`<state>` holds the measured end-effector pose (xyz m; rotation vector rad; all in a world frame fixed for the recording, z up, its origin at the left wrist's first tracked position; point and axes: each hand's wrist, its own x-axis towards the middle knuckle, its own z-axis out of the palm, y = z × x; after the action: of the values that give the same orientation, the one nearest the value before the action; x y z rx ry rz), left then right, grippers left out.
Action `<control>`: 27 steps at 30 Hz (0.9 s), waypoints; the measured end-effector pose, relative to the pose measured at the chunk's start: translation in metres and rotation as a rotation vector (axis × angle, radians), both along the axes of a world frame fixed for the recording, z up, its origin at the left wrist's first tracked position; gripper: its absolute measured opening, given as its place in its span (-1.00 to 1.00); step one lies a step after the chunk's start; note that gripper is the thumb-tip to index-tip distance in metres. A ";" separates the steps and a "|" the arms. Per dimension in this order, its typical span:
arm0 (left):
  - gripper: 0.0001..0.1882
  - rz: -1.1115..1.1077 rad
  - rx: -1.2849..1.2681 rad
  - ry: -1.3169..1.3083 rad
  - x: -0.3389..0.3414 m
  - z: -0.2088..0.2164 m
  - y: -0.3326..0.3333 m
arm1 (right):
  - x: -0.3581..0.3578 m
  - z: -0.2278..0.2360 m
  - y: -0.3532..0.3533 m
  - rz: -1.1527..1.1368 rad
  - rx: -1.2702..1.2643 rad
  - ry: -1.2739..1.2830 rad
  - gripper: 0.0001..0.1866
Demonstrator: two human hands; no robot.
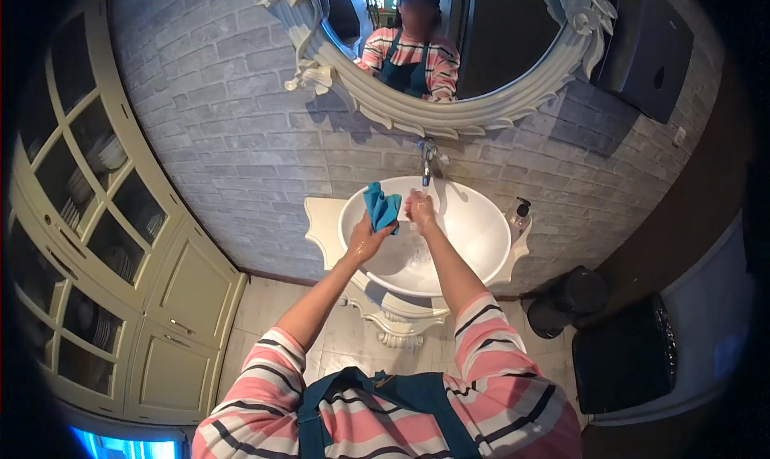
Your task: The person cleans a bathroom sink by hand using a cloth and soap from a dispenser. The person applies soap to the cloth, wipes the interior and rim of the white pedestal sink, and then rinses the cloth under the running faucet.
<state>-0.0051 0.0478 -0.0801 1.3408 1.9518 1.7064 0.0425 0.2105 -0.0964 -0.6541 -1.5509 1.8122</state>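
My left hand (369, 241) is closed on a crumpled blue cloth (382, 208), which stands up above the fingers over the left part of a white oval sink (481, 254). Just right of the cloth, my right hand (420, 209) is beneath the spout of a chrome faucet (427, 169). Its fingers are curled in, and what they hold, if anything, is hidden. Both hands look wet. Splashing shows on the bottom of the bowl below them. The cloth and the right hand are close together, but I cannot tell whether they touch.
The sink rests on a cream carved stand (322, 218). A soap pump bottle (520, 212) stands at its right. Above hangs a white-framed mirror (481, 106), with a dark wall dispenser (654, 54) beside it. Black bins (569, 299) stand right; a cream cabinet (188, 291) stands left.
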 end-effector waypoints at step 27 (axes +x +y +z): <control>-0.69 0.008 0.248 -0.090 0.024 0.032 0.009 | 0.059 -0.091 0.025 -0.161 1.605 -0.902 -0.29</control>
<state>0.0184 0.0573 -0.0480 1.3079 1.7454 2.0296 0.1015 0.2360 -0.1869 -0.6584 -2.6642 -0.3188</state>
